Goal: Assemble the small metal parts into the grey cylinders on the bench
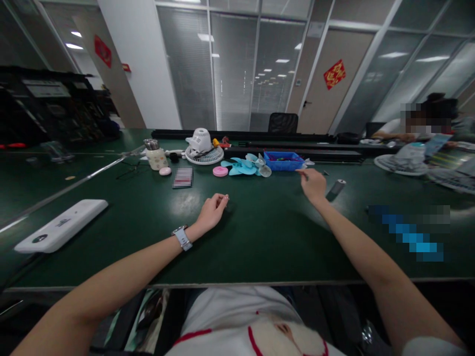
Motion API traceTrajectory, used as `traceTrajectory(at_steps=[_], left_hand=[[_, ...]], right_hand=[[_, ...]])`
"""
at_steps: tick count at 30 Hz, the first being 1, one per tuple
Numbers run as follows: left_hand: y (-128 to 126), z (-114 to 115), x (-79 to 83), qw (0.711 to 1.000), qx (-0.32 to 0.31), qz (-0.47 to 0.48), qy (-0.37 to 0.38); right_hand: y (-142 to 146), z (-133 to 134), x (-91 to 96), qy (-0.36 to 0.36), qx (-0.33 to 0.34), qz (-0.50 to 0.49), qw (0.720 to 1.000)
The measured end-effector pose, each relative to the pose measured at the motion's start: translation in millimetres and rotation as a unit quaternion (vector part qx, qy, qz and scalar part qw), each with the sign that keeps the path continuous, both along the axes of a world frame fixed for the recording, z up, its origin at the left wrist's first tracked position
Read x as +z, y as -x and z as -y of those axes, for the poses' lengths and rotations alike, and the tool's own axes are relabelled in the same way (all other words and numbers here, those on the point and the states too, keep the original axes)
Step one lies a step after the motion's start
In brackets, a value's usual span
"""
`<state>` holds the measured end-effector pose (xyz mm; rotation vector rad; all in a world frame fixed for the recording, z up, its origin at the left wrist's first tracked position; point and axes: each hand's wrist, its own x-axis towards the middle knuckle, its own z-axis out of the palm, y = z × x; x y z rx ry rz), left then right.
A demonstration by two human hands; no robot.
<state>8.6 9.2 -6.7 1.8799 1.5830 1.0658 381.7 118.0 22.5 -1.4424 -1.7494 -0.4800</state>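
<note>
My left hand is over the green tabletop, its fingers curled in and the fingertips pressed together. Anything held there is too small to make out. Farther right, my right hand reaches forward, close to the right front corner of a blue tray with small dark parts inside. Its fingertips point left and look pinched; what they hold, if anything, cannot be seen. Left of the tray lie light-blue fan blades and a pink round piece. A silver cylinder, perhaps a motor or battery, stands just right of my right hand.
A white fan head and grille sit at the back, near a patterned bottle and a pale pink oval piece. A long white device lies at left. At far right, another person works near more fan parts.
</note>
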Motion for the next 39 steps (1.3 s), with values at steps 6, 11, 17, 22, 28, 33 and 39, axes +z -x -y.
traceTrajectory(at_steps=[6, 11, 17, 22, 28, 33, 39], left_hand=[[2, -2, -3.4, 1.0, -0.007, 0.003, 0.0], [1, -2, -3.5, 1.0, -0.001, -0.004, -0.009], [0, -1, -2.4, 1.0, -0.008, -0.004, -0.002], [0, 0, -1.3, 1.0, -0.006, -0.009, 0.004], [1, -1, -3.3, 1.0, -0.012, -0.016, -0.001], [1, 1, -1.5, 1.0, -0.015, -0.023, -0.005], [0, 2, -0.2, 1.0, -0.016, -0.021, -0.009]], right_hand=[[-41, -20, -13.4, 0.047, -0.064, -0.03, 0.996], [-40, -24, -16.5, 0.039, -0.067, -0.049, 0.996], [-40, -24, -13.1, 0.044, -0.076, -0.066, 0.994], [-39, -20, -10.5, 0.067, -0.112, -0.087, 0.988], [-39, -18, -11.9, 0.079, -0.132, -0.069, 0.986], [-44, -20, -17.3, 0.042, -0.076, -0.067, 0.994], [-49, -25, -28.0, 0.035, -0.096, -0.088, 0.991]])
